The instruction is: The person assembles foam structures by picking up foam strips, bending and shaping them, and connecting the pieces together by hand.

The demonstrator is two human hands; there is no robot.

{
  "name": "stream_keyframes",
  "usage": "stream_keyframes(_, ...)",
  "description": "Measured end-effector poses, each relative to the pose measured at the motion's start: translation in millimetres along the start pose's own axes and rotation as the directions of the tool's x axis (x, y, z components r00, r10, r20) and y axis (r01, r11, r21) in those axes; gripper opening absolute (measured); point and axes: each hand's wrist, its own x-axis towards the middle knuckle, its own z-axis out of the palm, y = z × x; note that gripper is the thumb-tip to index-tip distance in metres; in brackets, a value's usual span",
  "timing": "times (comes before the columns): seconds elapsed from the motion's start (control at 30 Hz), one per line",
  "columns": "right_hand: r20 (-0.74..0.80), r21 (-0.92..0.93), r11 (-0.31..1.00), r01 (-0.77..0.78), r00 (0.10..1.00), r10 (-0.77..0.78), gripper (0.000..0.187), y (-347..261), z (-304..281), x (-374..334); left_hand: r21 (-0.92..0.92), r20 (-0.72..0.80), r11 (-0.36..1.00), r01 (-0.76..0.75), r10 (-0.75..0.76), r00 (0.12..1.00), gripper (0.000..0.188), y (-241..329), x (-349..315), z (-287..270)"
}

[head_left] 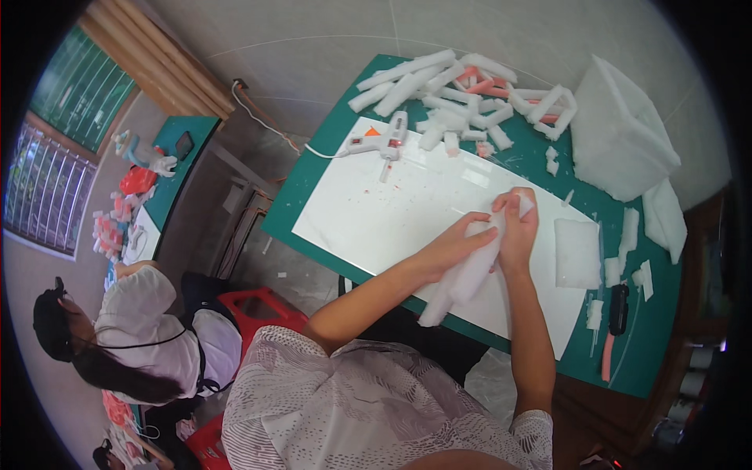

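Observation:
Over the near edge of a white board (356,227), both hands grip a white foam piece (475,276). It looks like soft foam strips bent or laid together, with the lower ends pointing toward me. My left hand (468,237) wraps its fingers round the upper part from the left. On the other side, my right hand (515,223) is closed at the top end, where a small white tip (526,205) shows by the fingers. The exact join between the strips is hidden by my fingers.
A glue gun (384,146) rests on the board's far left. White and pink foam strips (407,82) pile behind it. A foam box (623,129), a foam slab (578,252) and a black-handled tool (618,309) are rightward. Another person (168,325) sits left at a second table.

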Motion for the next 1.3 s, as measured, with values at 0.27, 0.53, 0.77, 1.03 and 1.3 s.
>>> stream_keyframes(0.27,-0.029,0.091,0.966,-0.242,0.969,0.245,0.029,-6,-12,10,0.313,0.129,0.946,-0.08,0.041,0.991,0.046,5,-2,-15)
stream_keyframes(0.53,0.029,0.358,0.921,-0.155,0.988,0.155,0.043,-80,-21,7,0.516,0.336,0.827,-0.223,0.044,0.941,0.037,57,-33,33)
stream_keyframes(0.77,-0.373,0.634,0.7,0.329,0.923,-0.095,0.034,-143,-121,-21,0.415,0.827,0.788,-0.455,-0.119,0.549,0.045,24,-86,34)
stream_keyframes(1.03,0.109,-0.794,0.575,0.2,0.976,-0.189,0.032,-78,-69,-36,0.337,0.393,0.94,0.056,-0.195,0.899,0.046,1,-106,-43)
stream_keyframes(1.3,0.303,-0.858,0.466,0.216,0.945,0.12,0.041,-22,-38,10,0.491,0.441,0.847,-0.203,-0.04,0.897,0.042,-23,-130,-62)
